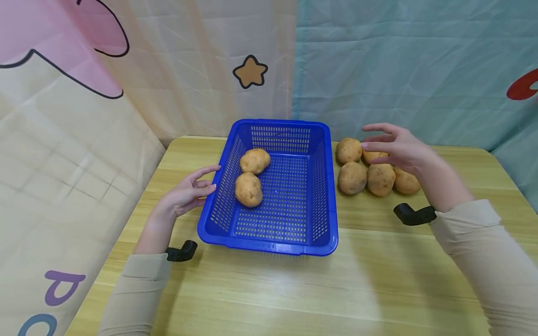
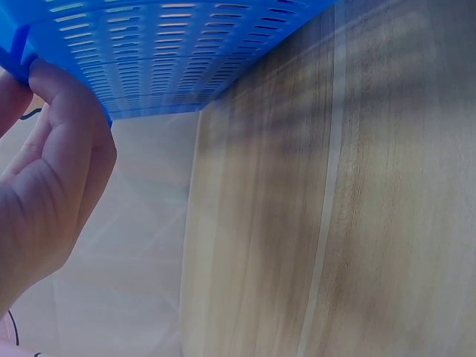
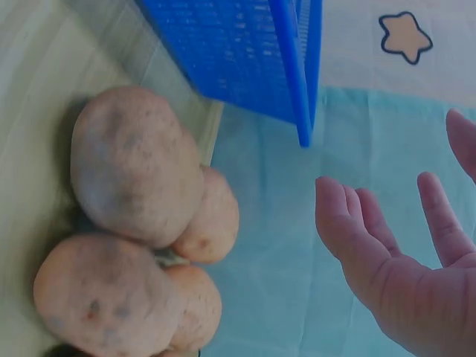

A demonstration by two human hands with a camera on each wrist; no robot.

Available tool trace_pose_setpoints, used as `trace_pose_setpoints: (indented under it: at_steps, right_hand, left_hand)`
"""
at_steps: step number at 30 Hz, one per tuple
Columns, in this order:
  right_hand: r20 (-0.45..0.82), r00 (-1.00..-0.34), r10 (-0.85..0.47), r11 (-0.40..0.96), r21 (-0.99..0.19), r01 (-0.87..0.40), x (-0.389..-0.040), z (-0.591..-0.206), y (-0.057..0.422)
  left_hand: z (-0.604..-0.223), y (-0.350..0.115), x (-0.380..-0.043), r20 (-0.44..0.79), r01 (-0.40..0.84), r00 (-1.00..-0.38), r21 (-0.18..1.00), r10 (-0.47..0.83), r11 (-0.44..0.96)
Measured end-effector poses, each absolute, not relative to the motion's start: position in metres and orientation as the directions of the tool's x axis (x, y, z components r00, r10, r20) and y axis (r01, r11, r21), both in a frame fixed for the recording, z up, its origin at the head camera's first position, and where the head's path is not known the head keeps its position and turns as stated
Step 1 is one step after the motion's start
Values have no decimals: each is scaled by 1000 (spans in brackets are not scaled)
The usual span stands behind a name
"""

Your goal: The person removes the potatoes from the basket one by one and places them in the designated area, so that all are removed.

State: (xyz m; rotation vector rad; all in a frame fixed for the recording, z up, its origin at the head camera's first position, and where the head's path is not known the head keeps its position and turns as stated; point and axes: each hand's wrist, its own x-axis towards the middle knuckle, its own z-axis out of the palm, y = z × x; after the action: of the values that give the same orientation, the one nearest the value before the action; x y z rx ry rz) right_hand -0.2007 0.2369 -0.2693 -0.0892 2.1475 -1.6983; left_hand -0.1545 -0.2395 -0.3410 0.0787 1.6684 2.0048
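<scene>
A blue plastic basket (image 1: 269, 247) with slotted walls stands on the table, and two potatoes (image 1: 248, 190) lie against its left side. My left hand (image 1: 187, 193) is at the basket's left rim, its fingertips touching the edge; the left wrist view shows the fingers (image 2: 63, 111) slightly bent there. Over the potatoes (image 1: 352, 178) to the right of the basket hovers my right hand (image 1: 397, 147), fingers spread and holding nothing. Several potatoes sit there in a close group, one partly hidden behind that hand. In the right wrist view a gap separates the hand (image 3: 409, 275) from the potatoes (image 3: 137, 167).
The wooden table (image 1: 269, 294) extends in front of the basket. Behind its far edge hangs a printed curtain (image 1: 378, 70), close to the basket's back rim. Another stretch of curtain hangs along the left. Each wrist wears a black camera mount (image 1: 414, 214).
</scene>
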Motion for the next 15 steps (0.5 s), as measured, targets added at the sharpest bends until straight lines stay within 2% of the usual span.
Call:
trace_pose_setpoints:
  at_steps: [15]
  right_hand:
    - [-252, -896, -364, 260, -952, 162, -207, -269, 186]
  left_hand:
    - [-340, -239, -154, -285, -357, -860, 929, 425, -100]
